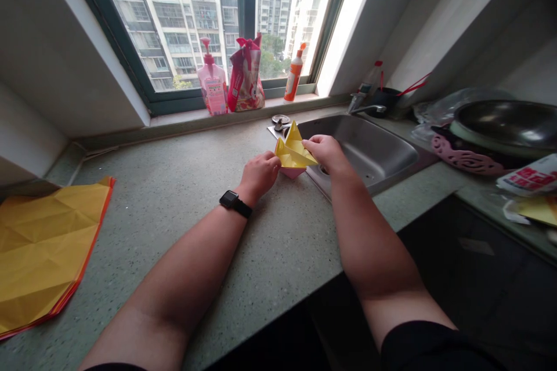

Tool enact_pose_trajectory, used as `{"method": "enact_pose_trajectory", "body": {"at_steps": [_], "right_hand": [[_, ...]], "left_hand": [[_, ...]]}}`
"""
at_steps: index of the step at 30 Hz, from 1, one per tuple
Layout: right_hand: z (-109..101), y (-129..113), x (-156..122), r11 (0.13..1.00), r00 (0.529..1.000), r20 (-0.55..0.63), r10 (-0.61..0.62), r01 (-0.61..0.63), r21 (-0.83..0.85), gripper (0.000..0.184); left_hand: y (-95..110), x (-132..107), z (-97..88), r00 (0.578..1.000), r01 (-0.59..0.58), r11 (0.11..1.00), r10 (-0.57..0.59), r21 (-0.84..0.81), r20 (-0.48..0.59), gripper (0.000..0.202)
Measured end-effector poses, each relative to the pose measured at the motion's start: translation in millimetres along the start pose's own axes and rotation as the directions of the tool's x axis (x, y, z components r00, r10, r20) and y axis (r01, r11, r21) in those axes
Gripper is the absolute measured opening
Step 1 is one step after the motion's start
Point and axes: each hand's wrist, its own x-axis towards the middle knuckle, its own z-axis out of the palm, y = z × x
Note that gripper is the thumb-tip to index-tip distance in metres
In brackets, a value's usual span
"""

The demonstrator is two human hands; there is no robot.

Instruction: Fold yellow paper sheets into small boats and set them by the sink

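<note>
A folded paper shape (pixel 294 152), yellow inside with a pink underside and pointed corners standing up, is held between both hands just above the counter, beside the sink. My left hand (pixel 261 173), below a black wristwatch, is closed on its left edge. At the right edge, my right hand (pixel 327 151) pinches the paper between thumb and fingers. Some fingertips are hidden behind the paper. On the far left of the counter lies a stack of creased yellow paper sheets (pixel 47 249) with red and orange edges.
A speckled green counter (pixel 174 185) runs below the window. On the sill stand a pink pump bottle (pixel 213 86), a red bag (pixel 247 78) and an orange bottle (pixel 294 76). To the right are a steel sink (pixel 391 148), a faucet (pixel 363 107) and a metal basin (pixel 507 127).
</note>
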Motion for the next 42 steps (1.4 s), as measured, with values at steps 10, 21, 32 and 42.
{"method": "enact_pose_trajectory", "body": {"at_steps": [10, 21, 32, 42], "right_hand": [[4, 12, 4, 0.999, 0.999, 0.024, -0.027, 0.026, 0.031, 0.029], [4, 4, 3, 0.997, 0.999, 0.048, 0.02, -0.023, 0.068, 0.029], [4, 4, 2, 0.993, 0.997, 0.07, 0.032, -0.039, 0.113, 0.029], [0, -3, -4, 0.992, 0.991, 0.116, 0.071, -0.082, 0.093, 0.027]], "left_hand": [[-1, 2, 1.6, 1.0, -0.014, 1.0, 0.014, -0.018, -0.009, 0.021], [-3, 2, 4.7, 1.0, -0.02, 0.998, 0.019, -0.053, -0.014, 0.019], [-6, 4, 6.9, 0.995, -0.09, 0.993, 0.087, -0.071, -0.045, 0.019], [-7, 6, 13.5, 0.988, -0.151, 0.987, 0.152, -0.059, 0.005, 0.028]]}}
